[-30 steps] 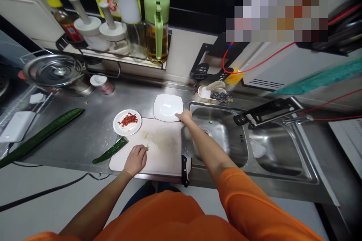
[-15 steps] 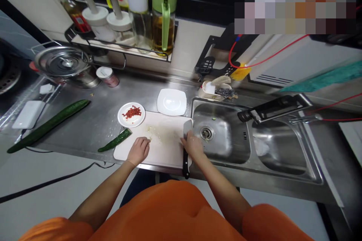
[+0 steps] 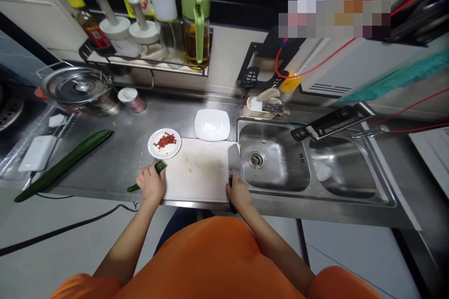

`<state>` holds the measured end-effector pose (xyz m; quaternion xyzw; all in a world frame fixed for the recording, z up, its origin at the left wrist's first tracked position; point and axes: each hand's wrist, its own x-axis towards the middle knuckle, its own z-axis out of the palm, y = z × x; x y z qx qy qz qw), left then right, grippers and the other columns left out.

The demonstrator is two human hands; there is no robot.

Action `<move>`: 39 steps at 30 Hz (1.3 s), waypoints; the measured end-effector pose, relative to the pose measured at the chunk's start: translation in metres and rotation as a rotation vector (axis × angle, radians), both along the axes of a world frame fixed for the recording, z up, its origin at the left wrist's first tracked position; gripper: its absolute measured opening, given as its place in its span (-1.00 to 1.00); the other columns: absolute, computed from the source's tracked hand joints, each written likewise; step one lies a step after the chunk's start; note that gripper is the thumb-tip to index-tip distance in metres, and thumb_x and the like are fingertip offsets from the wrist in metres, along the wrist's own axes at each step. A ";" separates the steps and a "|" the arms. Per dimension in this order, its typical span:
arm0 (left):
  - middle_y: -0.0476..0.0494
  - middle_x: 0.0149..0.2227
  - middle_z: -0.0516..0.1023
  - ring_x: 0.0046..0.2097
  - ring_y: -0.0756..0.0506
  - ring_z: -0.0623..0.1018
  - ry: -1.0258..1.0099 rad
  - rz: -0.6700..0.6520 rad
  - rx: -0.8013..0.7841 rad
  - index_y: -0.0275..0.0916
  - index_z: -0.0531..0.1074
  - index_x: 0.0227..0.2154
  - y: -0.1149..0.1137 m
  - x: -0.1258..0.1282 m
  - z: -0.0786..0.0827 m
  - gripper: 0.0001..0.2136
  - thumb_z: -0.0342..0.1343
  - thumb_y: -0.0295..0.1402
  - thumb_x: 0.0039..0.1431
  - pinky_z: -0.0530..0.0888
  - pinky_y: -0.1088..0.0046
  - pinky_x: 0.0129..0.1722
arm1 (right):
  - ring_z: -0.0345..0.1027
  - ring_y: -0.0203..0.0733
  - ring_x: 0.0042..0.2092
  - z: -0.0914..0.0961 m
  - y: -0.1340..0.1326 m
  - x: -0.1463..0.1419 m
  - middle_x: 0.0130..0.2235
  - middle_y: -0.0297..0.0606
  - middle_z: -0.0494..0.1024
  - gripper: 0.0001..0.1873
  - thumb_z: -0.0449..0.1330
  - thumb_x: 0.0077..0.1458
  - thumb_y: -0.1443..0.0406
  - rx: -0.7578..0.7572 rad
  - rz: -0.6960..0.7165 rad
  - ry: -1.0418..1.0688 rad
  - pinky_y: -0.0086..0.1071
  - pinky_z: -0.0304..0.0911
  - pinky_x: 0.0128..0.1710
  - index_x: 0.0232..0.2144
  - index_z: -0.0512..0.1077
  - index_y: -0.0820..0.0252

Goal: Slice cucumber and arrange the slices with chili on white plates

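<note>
My left hand [image 3: 151,184] is closed over a short piece of cucumber [image 3: 160,165] at the left end of the white cutting board [image 3: 196,187]. The cut end shows past my fingers and the thin tip sticks out on the other side. My right hand [image 3: 239,192] is wrapped round the handle of a kitchen knife [image 3: 234,159], whose wide blade lies along the board's right edge. A few wet bits are scattered on the board. Just behind my left hand stands a small white plate [image 3: 153,148] with chopped red pieces [image 3: 166,141].
A white square plate [image 3: 212,124] stands behind the board. On the right is a double steel sink [image 3: 277,168] with a faucet [image 3: 333,121]. At left lie a long cucumber [image 3: 66,163], a lidded pot [image 3: 82,88] and a jar [image 3: 132,99]. A bottle rack [image 3: 147,63] hangs above.
My left hand has moved left from the board onto the cucumber piece and closed on it. My right hand has slid down from the blade to the knife handle.
</note>
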<state>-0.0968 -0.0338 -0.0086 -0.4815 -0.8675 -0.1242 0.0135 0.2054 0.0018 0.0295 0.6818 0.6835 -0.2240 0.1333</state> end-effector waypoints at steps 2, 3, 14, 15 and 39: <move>-0.34 -0.16 0.39 -0.02 -0.29 0.32 -0.014 -0.024 -0.058 -0.36 0.30 -0.01 0.000 -0.005 -0.001 -0.62 -0.02 -0.27 0.15 0.24 0.08 -0.03 | 0.40 -0.11 -0.21 -0.002 -0.002 0.001 -0.23 -0.07 0.47 -0.69 0.02 0.16 0.30 0.038 -0.010 0.015 -0.37 0.16 -0.30 -0.05 0.21 0.30; -0.34 -0.18 0.39 -0.05 -0.28 0.34 -0.023 -0.038 -0.073 -0.35 0.30 0.00 0.000 -0.005 -0.001 -0.62 -0.03 -0.27 0.16 0.25 0.10 -0.04 | 0.40 -0.12 -0.23 -0.003 -0.003 0.002 -0.24 -0.08 0.47 -0.70 0.03 0.14 0.32 0.059 -0.023 0.021 -0.37 0.15 -0.30 -0.07 0.22 0.31; -0.22 -0.21 0.44 -0.15 -0.17 0.41 -0.295 -0.592 -0.108 -0.23 0.31 -0.03 0.034 0.111 0.030 -0.68 0.02 -0.26 0.17 0.35 0.29 -0.10 | 0.28 -0.22 -0.39 0.007 -0.015 0.008 -0.43 -0.30 0.38 -0.77 0.00 -0.09 0.39 0.302 -0.131 0.372 -0.42 0.09 -0.36 -0.28 0.23 0.20; -0.21 -0.21 0.44 -0.15 -0.16 0.41 -0.296 -0.600 -0.123 -0.23 0.31 -0.04 0.036 0.118 0.029 -0.69 0.02 -0.27 0.17 0.36 0.28 -0.10 | 0.26 -0.23 -0.42 0.010 -0.017 0.006 -0.46 -0.34 0.36 -0.77 0.00 -0.10 0.38 0.286 -0.140 0.399 -0.44 0.07 -0.40 -0.29 0.23 0.19; -0.27 -0.08 0.43 -0.02 -0.19 0.41 -0.419 -0.811 0.001 -0.27 0.28 -0.01 0.035 0.113 0.004 -0.69 -0.01 -0.38 0.17 0.40 0.18 0.00 | 0.39 -0.11 -0.22 0.035 -0.003 -0.010 -0.27 -0.13 0.49 -0.73 -0.06 0.21 0.25 -0.162 0.068 0.237 -0.38 0.13 -0.28 -0.06 0.25 0.20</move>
